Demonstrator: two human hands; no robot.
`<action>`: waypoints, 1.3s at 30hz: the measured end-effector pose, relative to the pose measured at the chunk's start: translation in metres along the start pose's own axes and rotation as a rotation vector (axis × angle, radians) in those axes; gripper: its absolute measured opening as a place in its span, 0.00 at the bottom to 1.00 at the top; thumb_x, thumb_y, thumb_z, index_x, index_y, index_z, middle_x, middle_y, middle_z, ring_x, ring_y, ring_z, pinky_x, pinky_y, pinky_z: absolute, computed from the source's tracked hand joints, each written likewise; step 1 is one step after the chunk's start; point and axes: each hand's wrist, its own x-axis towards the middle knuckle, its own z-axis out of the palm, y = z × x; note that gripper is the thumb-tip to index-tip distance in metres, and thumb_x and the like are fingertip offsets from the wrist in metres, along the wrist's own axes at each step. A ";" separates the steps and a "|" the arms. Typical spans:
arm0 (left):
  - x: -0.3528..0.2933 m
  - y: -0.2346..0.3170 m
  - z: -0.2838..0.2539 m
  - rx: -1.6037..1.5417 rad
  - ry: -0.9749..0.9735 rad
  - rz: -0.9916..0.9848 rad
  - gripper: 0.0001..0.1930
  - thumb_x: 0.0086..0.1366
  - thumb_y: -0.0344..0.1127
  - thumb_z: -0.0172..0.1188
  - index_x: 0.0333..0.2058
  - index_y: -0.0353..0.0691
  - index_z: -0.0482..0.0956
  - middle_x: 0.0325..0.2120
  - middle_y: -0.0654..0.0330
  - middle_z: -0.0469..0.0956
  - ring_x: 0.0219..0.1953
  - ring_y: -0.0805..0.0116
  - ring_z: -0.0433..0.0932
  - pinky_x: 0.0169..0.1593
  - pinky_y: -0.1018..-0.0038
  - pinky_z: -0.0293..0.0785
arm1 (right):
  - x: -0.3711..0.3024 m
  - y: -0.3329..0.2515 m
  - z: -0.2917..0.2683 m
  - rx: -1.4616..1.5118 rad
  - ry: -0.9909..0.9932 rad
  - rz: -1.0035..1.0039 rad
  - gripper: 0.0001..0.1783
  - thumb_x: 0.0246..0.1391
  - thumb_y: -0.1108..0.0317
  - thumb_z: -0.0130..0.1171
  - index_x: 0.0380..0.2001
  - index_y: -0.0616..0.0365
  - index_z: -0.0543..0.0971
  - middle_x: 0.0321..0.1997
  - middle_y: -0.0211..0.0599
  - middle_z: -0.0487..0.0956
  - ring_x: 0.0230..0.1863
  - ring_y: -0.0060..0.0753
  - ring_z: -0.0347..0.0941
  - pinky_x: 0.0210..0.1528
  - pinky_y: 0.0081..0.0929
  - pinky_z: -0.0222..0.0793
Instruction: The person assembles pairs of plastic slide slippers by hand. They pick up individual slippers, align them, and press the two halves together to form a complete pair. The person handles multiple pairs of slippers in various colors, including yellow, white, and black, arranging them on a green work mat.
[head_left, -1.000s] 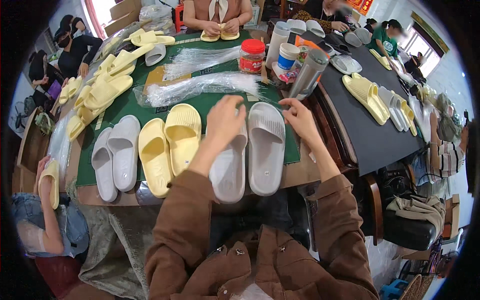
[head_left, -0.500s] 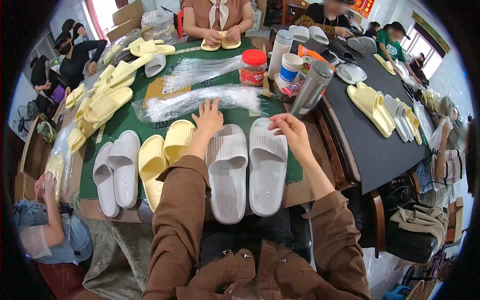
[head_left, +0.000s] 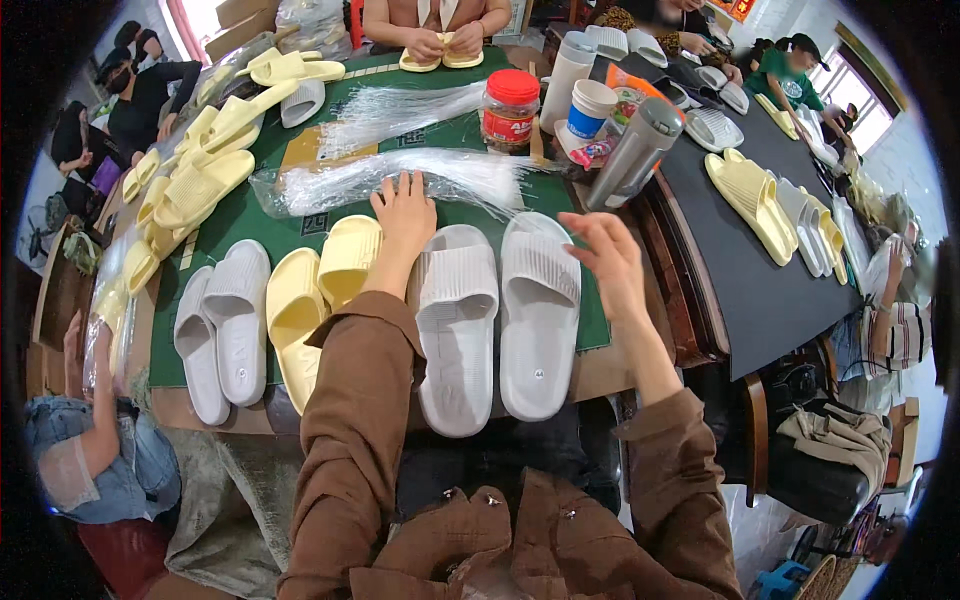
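Slippers in pale yellow (head_left: 205, 185) lie heaped along the far left of the green-covered tabletop (head_left: 265, 232). Nearer, a small gray pair (head_left: 237, 325) sits side by side, strap ends pointing far. Just right of it is a yellow pair (head_left: 293, 320), partly hidden by the left brown sleeve (head_left: 360, 370). Beyond these, a clear bag of thin strands (head_left: 340, 185) stretches crosswise. The left grip (head_left: 405, 215) is released, palm down with fingers extended over the bag's near edge; whether it presses there, I cannot tell. Right of that forearm, near the middle, are the left gray slipper (head_left: 456, 345) and the right gray slipper (head_left: 540, 325), set beside each other at the near edge. Past them stands a red-lidded jar (head_left: 510, 110). The right grip (head_left: 590, 240) is just beside the right slipper's far end, fingers bent; I cannot tell whether it pinches a strand. Farther right are a paper cup (head_left: 590, 110), a gray flask (head_left: 640, 155), and a dark tabletop (head_left: 725, 310) bearing more yellow slippers (head_left: 752, 205).
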 end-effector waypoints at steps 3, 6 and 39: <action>-0.002 0.002 -0.001 0.055 0.009 -0.004 0.27 0.64 0.43 0.47 0.63 0.49 0.63 0.66 0.59 0.57 0.68 0.36 0.42 0.64 0.32 0.31 | 0.014 0.007 -0.005 -0.017 0.007 0.058 0.08 0.65 0.64 0.50 0.38 0.57 0.74 0.36 0.32 0.78 0.44 0.27 0.76 0.41 0.25 0.75; 0.006 -0.006 -0.007 -0.212 -0.134 -0.058 0.28 0.66 0.44 0.45 0.64 0.54 0.58 0.67 0.60 0.52 0.68 0.33 0.41 0.64 0.32 0.33 | 0.028 -0.017 -0.035 0.192 0.224 -0.223 0.07 0.65 0.64 0.50 0.38 0.55 0.74 0.30 0.27 0.75 0.39 0.25 0.76 0.35 0.17 0.68; 0.050 -0.122 -0.028 0.387 -0.009 -0.130 0.16 0.64 0.39 0.51 0.49 0.46 0.76 0.47 0.60 0.76 0.54 0.56 0.71 0.57 0.32 0.52 | -0.030 -0.133 -0.105 0.312 0.271 -0.693 0.11 0.67 0.68 0.45 0.46 0.64 0.68 0.27 0.29 0.65 0.20 0.14 0.55 0.21 0.14 0.52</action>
